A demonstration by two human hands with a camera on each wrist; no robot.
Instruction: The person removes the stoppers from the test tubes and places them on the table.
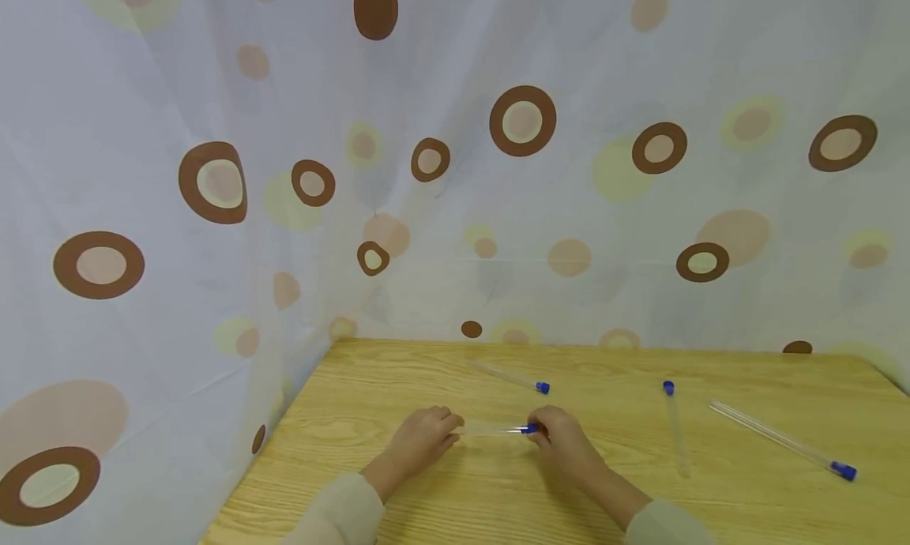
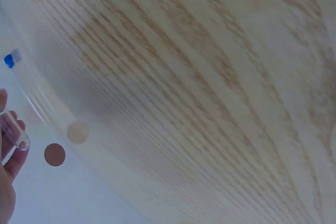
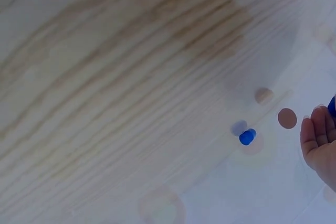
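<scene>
A clear test tube [image 1: 494, 429] with a blue cap [image 1: 528, 429] lies level between the two hands, just above the wooden table. My left hand [image 1: 424, 437] pinches the tube's rounded end between thumb and fingers. At the capped end, my right hand [image 1: 566, 444] grips the blue cap. The left wrist view catches part of the left hand [image 2: 14, 163] at its edge, with the tube's clear tip [image 2: 22, 142] sticking out. In the right wrist view, the right hand's fingers [image 3: 317, 127] curl beside the blue cap [image 3: 332, 107], mostly cut off by the frame.
Behind the hands lies another capped tube [image 1: 506, 373]. To the right are a tube [image 1: 678, 434] pointing toward the front and a slanted tube [image 1: 771, 434] with a blue cap. A curtain [image 1: 455, 213] with printed circles hangs along the back and left table edges.
</scene>
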